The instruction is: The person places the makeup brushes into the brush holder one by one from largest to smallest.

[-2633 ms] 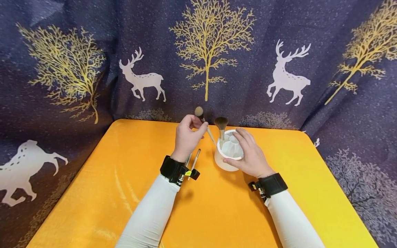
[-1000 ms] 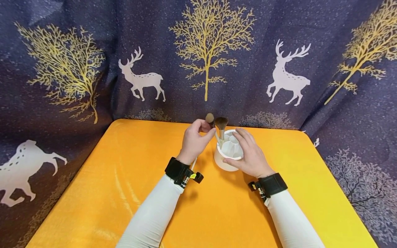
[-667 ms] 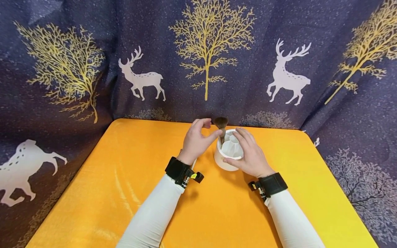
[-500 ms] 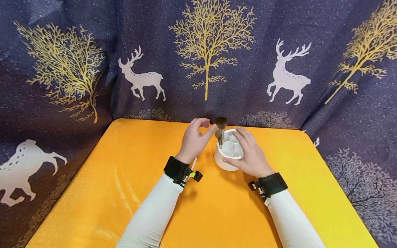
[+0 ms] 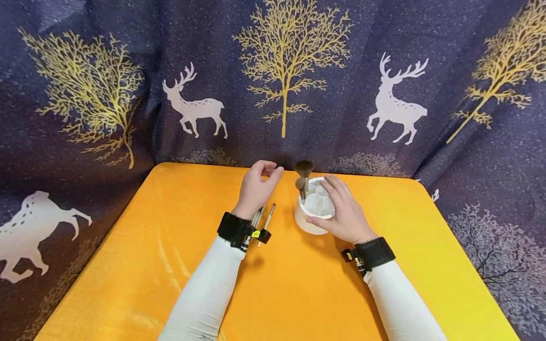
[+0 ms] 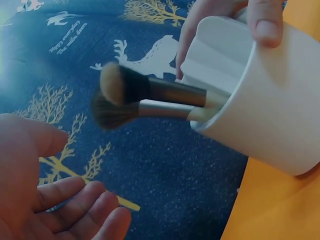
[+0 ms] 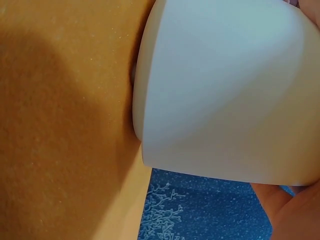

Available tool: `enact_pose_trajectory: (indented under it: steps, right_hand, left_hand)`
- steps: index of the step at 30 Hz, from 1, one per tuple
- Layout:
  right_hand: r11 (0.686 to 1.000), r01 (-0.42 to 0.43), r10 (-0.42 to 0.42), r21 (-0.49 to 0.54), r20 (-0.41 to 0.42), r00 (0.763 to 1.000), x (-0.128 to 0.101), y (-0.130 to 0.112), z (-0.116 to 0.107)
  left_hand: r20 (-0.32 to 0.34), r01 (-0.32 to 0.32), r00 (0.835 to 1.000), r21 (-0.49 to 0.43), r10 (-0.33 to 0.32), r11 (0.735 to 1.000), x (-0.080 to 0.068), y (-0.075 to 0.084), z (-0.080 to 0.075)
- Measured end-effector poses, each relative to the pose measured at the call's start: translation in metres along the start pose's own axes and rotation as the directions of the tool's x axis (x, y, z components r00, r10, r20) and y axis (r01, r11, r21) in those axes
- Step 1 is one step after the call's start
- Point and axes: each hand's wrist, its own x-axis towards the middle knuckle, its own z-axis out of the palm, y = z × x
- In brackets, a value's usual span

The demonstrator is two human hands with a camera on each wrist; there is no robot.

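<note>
My right hand (image 5: 347, 210) grips the white round brush holder (image 5: 309, 225), thumb on its near side and fingers over the far rim. Inside, the holder has compartments. Two makeup brushes stand in its left side, bristles up: a wide dark one (image 5: 304, 168) and a smaller one (image 5: 300, 183) with a pale tip. The left wrist view shows their handles entering the holder side by side. Left of the holder, my left hand (image 5: 256, 192) hovers with relaxed fingers and nothing in them, apart from the brushes. Only the holder's outer wall (image 7: 225, 95) fills the right wrist view.
Thin brushes (image 5: 272, 211) lie on the orange tablecloth (image 5: 298, 293) beneath the left wrist, partly covered by it. A dark blue curtain (image 5: 256, 118) with deer and trees hangs right behind the table's far edge.
My left hand brought the pale-tipped makeup brush rightward into the holder beside the dark one, let go, and drew back left. Brushes under the left wrist show again. The right hand stayed put.
</note>
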Motion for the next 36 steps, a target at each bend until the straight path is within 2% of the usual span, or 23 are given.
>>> enact_pose_trajectory:
  steps: [16, 36]
  right_hand:
    - [1.0, 0.001, -0.001, 0.008, 0.007, 1.0, 0.002, -0.002, 0.0]
    - [1.0, 0.001, -0.001, 0.011, 0.01, 1.0, 0.002, 0.0, -0.002]
  left_hand:
    - [0.005, 0.056, 0.998, 0.035, -0.056, 0.998, 0.006, -0.014, -0.012]
    - [0.086, 0.165, 0.98, 0.131, -0.177, 0.978, 0.008, -0.035, -0.025]
